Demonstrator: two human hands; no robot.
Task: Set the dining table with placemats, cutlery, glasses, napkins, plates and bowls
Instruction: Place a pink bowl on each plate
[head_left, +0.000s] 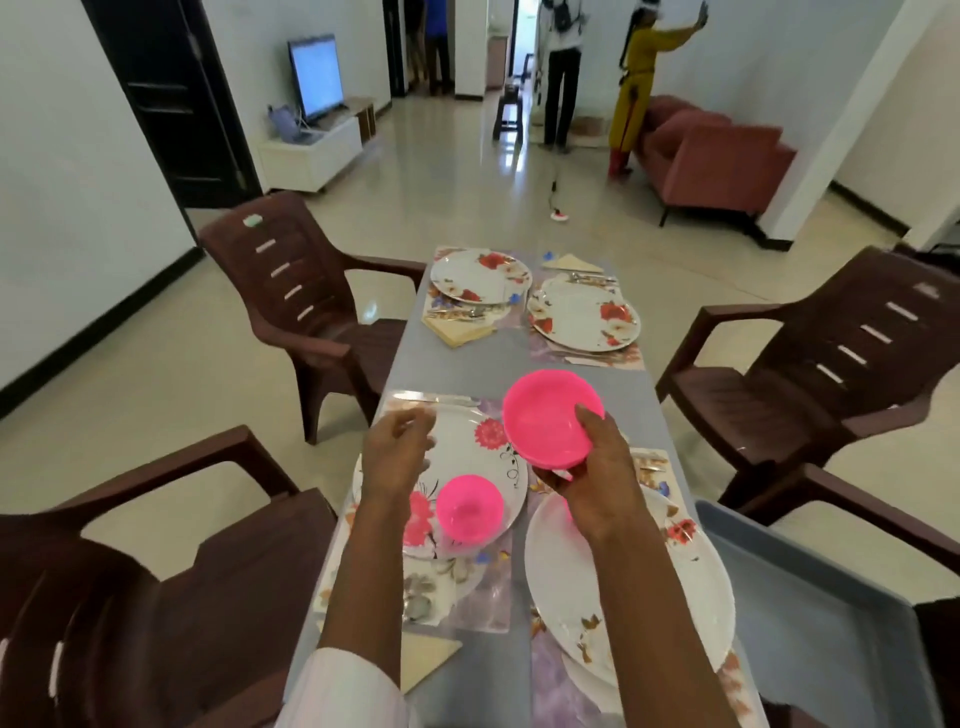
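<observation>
Bowl stack (550, 421) — light, stiff plastic, judged slippery — is pinched at the rim by right hand (597, 483); left hand (397, 452) loosely spread.

We are holding a stack of pink bowls (550, 415) in our right hand (597, 483) above the middle of the table (467, 364), its opening tipping toward us. A single pink bowl (469, 509) is sitting upright on the flowered plate (467, 447) by the near left edge. The far left plate (480, 275) and far right plate (584, 317) are lying flat on placemats (543, 358), a folded beige napkin (457, 332) lying beside the former.
</observation>
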